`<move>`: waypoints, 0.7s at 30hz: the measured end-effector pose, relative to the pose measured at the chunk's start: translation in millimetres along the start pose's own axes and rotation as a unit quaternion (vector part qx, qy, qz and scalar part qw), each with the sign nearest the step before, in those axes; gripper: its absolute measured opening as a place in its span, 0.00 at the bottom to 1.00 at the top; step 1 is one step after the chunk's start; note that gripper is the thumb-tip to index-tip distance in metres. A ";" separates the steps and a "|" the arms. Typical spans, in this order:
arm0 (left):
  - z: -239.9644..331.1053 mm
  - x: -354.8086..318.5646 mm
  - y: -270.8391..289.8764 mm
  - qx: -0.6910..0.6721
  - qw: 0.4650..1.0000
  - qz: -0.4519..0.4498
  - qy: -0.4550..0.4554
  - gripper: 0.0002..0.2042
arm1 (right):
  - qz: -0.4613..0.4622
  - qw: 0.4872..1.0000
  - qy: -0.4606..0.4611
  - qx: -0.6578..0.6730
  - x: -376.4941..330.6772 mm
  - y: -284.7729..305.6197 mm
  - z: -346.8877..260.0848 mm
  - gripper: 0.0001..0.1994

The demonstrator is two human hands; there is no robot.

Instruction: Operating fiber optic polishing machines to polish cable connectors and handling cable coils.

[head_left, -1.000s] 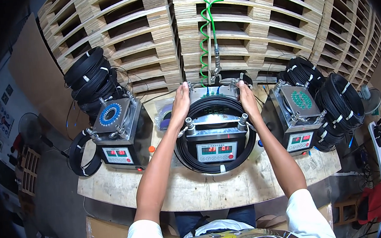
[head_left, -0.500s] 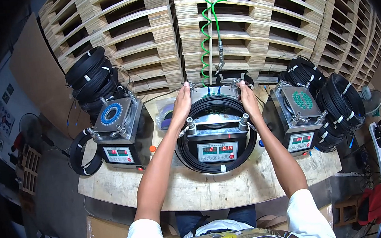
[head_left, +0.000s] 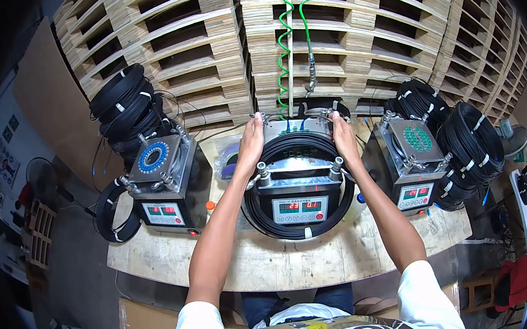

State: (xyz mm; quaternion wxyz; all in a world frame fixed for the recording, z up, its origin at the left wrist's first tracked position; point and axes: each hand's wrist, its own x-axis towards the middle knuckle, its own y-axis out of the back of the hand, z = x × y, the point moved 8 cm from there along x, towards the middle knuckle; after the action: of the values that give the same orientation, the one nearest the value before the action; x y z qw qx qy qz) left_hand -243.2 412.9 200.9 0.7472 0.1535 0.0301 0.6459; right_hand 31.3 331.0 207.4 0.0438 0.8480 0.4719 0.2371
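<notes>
Black cable coil [head_left: 305,223] hangs looped around the middle machine [head_left: 301,189] on the wooden bench [head_left: 296,264] — a wide ring, its plane tilted toward the person, long axis running left-right, low edge drooping past the machine's front panel w/ red digits. Coil's far arc sits up top, between the two hands.

Left hand [head_left: 251,147] lies on the coil's upper left side, fingers [head_left: 254,127] stretched fwd and curled over the cable next to the machine's back edge; thumb side faces inward. Right hand [head_left: 343,139] mirrors it on the upper right, fingers [head_left: 336,119] bent over the cable at the back corner. Both look pressed on the coil, but whether they're clenched around it or just resting on it — can't tell. Both forearms come up straight from the lower edge, nearly parallel, elbows out a bit.

Beyond the fingertips: green spiral hose [head_left: 285,45] hanging in front of stacked pallets [head_left: 353,40]. Left of the left fingers, a second machine [head_left: 163,185] w/ blue ring on top; right of the right fingers, a third machine [head_left: 415,162] w/ green top, spare black coils [head_left: 469,142] piled beside it.
</notes>
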 end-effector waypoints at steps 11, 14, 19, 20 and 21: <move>2.0 -3.5 1.5 0.028 0.999 0.000 0.037 0.42 | -0.006 0.998 0.059 -0.021 0.2 0.4 -5.5 0.31; 2.1 -4.6 3.7 0.037 0.998 0.013 0.039 0.43 | -0.002 0.998 0.031 0.047 -4.5 -1.9 -8.1 0.29; 2.9 -1.2 2.1 0.025 0.999 0.028 0.017 0.43 | -0.006 0.999 0.025 0.025 -0.9 0.7 -3.6 0.28; 1.7 -1.4 1.5 0.019 0.999 0.019 0.021 0.43 | -0.008 0.999 0.024 0.025 -1.3 0.4 -4.7 0.28; 1.6 -2.1 1.0 0.013 1.000 0.010 0.025 0.43 | -0.010 1.000 0.017 0.013 -1.6 0.4 -4.8 0.28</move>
State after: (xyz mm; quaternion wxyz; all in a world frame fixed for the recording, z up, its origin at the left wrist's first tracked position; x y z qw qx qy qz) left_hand -244.1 410.7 202.4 0.7378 0.1471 0.0556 0.6564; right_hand 28.8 328.7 211.1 0.0271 0.8398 0.4840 0.2446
